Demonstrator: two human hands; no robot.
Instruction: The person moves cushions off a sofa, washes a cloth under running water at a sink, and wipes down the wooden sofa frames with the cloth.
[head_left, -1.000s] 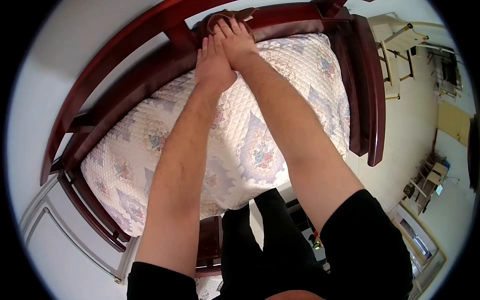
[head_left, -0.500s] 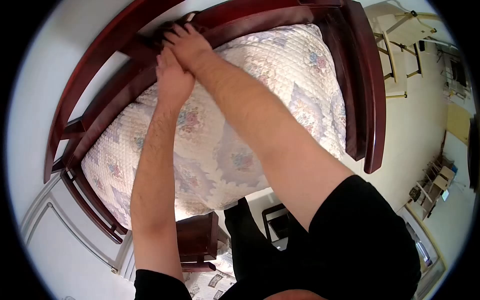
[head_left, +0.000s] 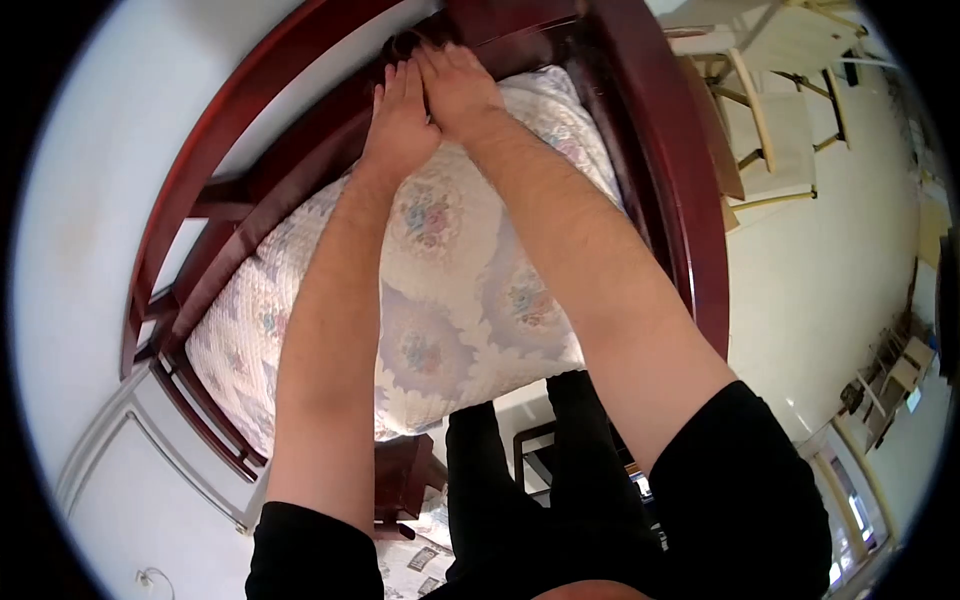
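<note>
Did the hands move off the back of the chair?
No. Both hands, left and right, stay pressed at the chair back above the cushion.

Left hand (head_left: 400, 120) and right hand (head_left: 458, 88): side by side, flat, fingertips at far edge of quilted floral cushion (head_left: 440, 300), against dark red wooden seat frame (head_left: 660, 180). Pale folding chair (head_left: 770, 110), far right.

Both hands have been slid along the back edge of the quilted cushion (head_left: 450, 290). The left hand (head_left: 400, 125) and right hand (head_left: 457, 90) are now pressed side by side there.
</note>
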